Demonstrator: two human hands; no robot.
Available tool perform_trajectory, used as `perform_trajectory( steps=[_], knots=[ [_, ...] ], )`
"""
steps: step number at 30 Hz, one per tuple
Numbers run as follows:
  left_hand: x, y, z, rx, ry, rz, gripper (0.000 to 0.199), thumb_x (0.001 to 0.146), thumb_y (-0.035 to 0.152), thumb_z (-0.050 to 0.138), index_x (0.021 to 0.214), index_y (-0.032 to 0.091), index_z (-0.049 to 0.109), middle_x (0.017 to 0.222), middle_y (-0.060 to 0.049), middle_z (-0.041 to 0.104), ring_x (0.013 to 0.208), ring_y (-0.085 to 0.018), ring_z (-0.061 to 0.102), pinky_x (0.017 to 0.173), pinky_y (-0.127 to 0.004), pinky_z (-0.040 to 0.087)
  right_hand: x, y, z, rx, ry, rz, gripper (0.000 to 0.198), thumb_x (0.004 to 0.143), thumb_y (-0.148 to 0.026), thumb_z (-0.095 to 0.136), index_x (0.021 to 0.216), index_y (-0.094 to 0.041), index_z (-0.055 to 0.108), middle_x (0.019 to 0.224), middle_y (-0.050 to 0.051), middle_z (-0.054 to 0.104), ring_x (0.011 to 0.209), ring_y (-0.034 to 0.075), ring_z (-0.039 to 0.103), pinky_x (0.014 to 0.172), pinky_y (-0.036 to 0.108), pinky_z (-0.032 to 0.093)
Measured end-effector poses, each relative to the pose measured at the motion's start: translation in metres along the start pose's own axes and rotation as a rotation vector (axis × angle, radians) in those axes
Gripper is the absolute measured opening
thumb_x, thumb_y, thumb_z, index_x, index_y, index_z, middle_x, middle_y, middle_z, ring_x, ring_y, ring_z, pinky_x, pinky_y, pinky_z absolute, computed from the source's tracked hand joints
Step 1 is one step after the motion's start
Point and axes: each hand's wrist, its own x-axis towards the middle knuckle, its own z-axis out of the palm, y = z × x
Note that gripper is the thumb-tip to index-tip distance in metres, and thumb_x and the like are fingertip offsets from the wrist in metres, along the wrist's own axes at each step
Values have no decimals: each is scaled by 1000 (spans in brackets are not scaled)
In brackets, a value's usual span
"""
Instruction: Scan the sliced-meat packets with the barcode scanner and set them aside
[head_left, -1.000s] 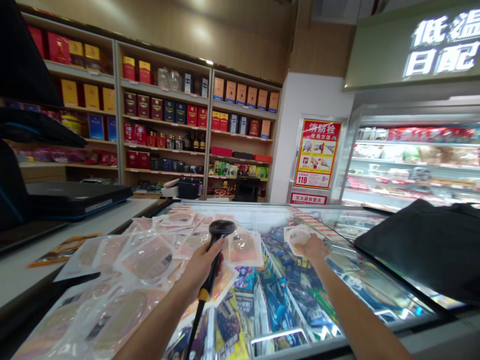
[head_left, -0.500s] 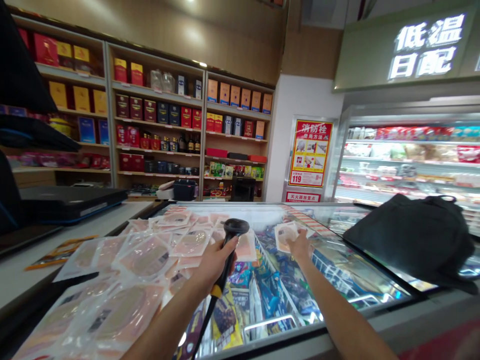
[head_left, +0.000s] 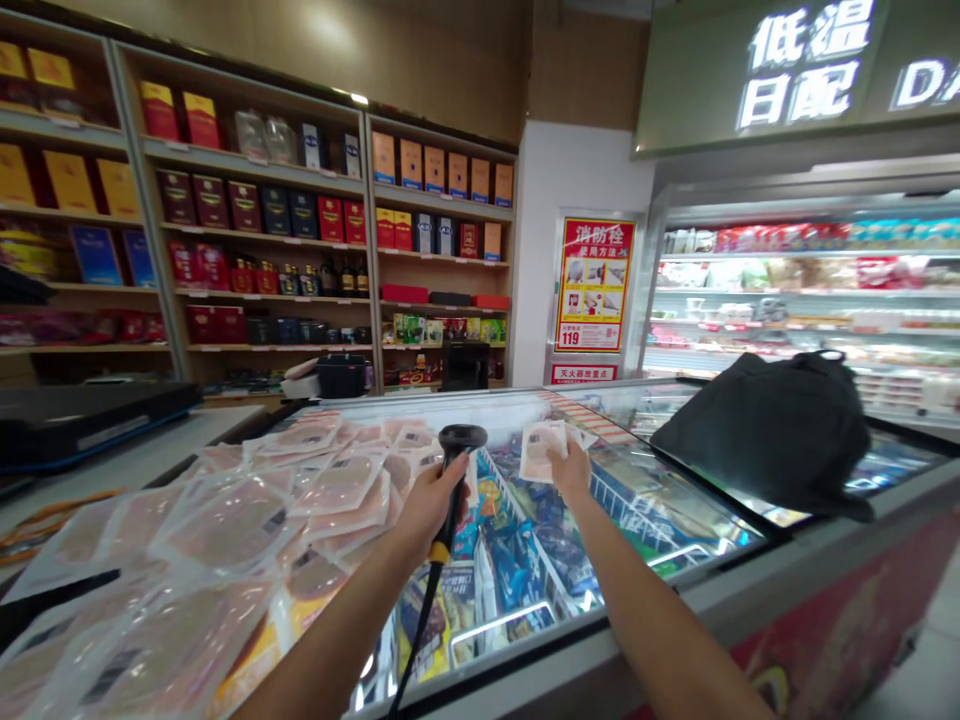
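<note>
My left hand (head_left: pixel 437 498) is wrapped round the handle of a black and yellow barcode scanner (head_left: pixel 459 440), its head up and its cable hanging down. To the right, my right hand (head_left: pixel 571 468) pinches a flat clear plastic packet (head_left: pixel 538 452) with a dark label and pale pinkish contents. Both hands are above the glass top of a chest freezer (head_left: pixel 517 600). Many similar flat packets (head_left: pixel 225 525) lie overlapping on the glass to the left, some near my left forearm. What is inside them is too unclear to name.
A black bag (head_left: pixel 765 435) rests on the freezer at the right. On the left counter (head_left: pixel 232 425) sits a flat black device (head_left: pixel 97 420). Shelves of boxed goods (head_left: pixel 300 215) line the back wall; a lit refrigerated display (head_left: pixel 802 290) stands at the right rear.
The view has turned slightly right, so most things appear farther left. Both hands keep their holds, and the packet in my right hand now faces the camera more, its label plainer.
</note>
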Motion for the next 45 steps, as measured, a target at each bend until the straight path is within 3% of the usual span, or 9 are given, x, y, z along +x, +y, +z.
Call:
perform_trajectory(
  steps=[5, 12, 18, 26, 34, 40, 45],
  knots=[
    [1, -3, -1, -16, 8, 11, 32, 64, 48, 52, 61, 17, 44, 43, 6, 47, 31, -6, 42, 31, -18, 32, -6, -13, 6, 363, 19, -31, 30, 67, -32, 43, 88, -14, 54, 81, 7, 61, 74, 19, 55, 63, 26, 41],
    [-13, 13, -18, -16, -11, 42, 31, 64, 46, 53, 63, 17, 45, 47, 5, 49, 34, -6, 44, 33, -17, 32, -30, -41, 16, 736, -152, -94, 33, 62, -33, 48, 89, -14, 53, 84, 7, 62, 75, 18, 55, 63, 26, 42],
    [-28, 21, -27, -28, -107, 62, 30, 66, 46, 52, 66, 17, 46, 48, 5, 49, 35, -6, 44, 34, -18, 31, -41, -50, 13, 686, -165, -94, 32, 62, -31, 46, 88, -14, 52, 80, 7, 62, 71, 18, 55, 59, 26, 42],
    [-45, 34, -39, -38, -145, 49, 30, 65, 45, 53, 69, 16, 49, 49, 4, 50, 36, -6, 43, 36, -18, 31, -40, -46, 15, 513, -122, -116, 30, 66, -31, 43, 89, -14, 52, 82, 8, 62, 72, 19, 55, 59, 25, 42],
    [-57, 39, -41, -31, -238, 54, 26, 67, 42, 53, 64, 17, 48, 50, 3, 52, 37, -6, 44, 37, -18, 32, -40, -46, 13, 499, -89, -115, 30, 64, -33, 44, 84, -13, 54, 78, 8, 62, 70, 20, 55, 59, 27, 41],
    [-51, 37, -44, -3, -196, 66, 27, 68, 43, 51, 66, 16, 49, 50, 3, 51, 37, -6, 43, 37, -18, 32, -41, -45, 16, 530, -102, -105, 29, 63, -33, 46, 83, -13, 53, 77, 7, 62, 68, 19, 54, 56, 25, 40],
    [-42, 34, -57, 62, -59, 132, 30, 67, 45, 51, 62, 16, 47, 48, 5, 48, 37, -6, 43, 37, -18, 32, -51, -57, 31, 597, -193, -116, 28, 65, -34, 45, 84, -15, 53, 74, 4, 62, 65, 17, 54, 54, 24, 39]
  ],
)
